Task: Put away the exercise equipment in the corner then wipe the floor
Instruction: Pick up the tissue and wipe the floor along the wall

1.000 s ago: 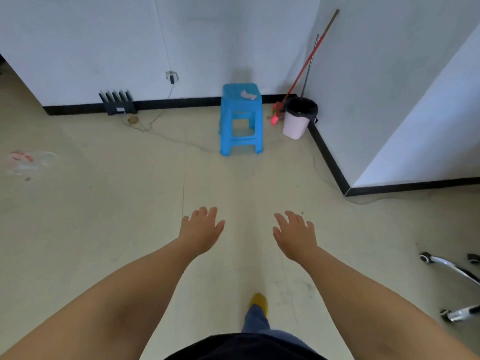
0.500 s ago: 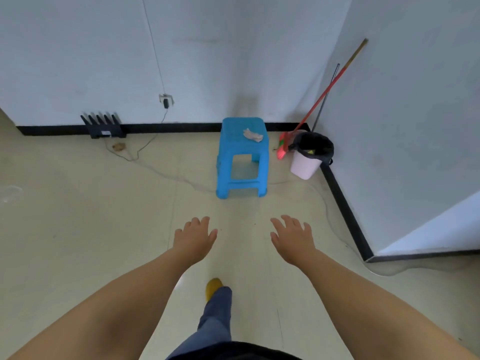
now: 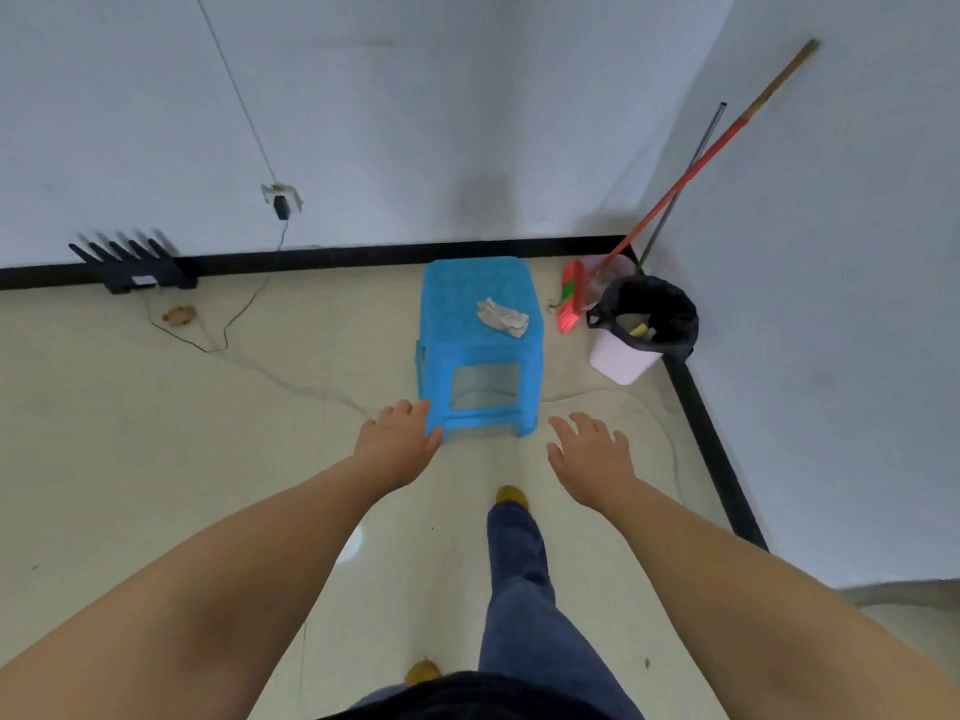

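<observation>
A blue plastic stool [image 3: 475, 314] stands near the room's corner with a crumpled pale cloth [image 3: 503, 317] lying on its seat. My left hand [image 3: 400, 444] is stretched out, palm down, fingers apart, in front of the stool's near left leg; whether it touches the leg I cannot tell. My right hand [image 3: 589, 457] hovers open just right of the stool's near right leg, holding nothing. No exercise equipment is in view.
A pink bin with a black liner [image 3: 636, 330] sits in the corner, with a red broom [image 3: 660, 200] and a dark pole leaning on the wall. A black router [image 3: 132, 265] and thin cables [image 3: 228, 324] lie along the skirting at left. My leg [image 3: 519, 579] steps forward.
I have walked closer to the corner. The stool and bin have grown larger in view, and both open hands now reach the stool's near legs.
</observation>
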A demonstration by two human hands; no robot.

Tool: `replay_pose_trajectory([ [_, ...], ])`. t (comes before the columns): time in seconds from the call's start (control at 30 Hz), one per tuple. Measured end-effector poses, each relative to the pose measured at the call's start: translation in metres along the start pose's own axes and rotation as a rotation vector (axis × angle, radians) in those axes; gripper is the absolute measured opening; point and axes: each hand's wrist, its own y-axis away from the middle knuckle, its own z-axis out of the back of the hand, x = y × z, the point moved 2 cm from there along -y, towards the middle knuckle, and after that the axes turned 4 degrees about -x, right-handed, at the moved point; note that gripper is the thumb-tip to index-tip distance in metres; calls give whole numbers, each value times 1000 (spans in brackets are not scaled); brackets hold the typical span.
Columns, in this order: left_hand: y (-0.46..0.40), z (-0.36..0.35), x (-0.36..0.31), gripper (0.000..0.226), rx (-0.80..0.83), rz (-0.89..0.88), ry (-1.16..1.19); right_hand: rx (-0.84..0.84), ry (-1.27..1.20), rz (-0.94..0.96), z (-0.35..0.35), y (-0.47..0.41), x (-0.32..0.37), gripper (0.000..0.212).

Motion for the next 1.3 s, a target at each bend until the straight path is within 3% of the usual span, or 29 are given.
replay_pose_trajectory([
  [0.27,-156,-22,-20,47,83,136,137,123,10,122,16,-191,-31,47],
  [0.5,-275,-68,-9,49,123,174,159,251,-33,212,-25,-350,-27,47],
  [0.67,-357,-120,11,56,112,80,16,57,-163,287,-77,-434,-13,58],
  [0.8,-378,-168,21,61,125,22,-65,12,-128,352,-131,-452,-12,62],
  [0.93,-374,-187,24,70,74,-3,-98,-147,-155,354,-152,-452,-15,57],
  [1.2,-380,-137,34,60,306,-19,-51,104,-239,222,-100,-460,-8,74],
  [1.3,-360,-101,42,54,278,68,12,139,-201,196,-69,-441,7,72],
])
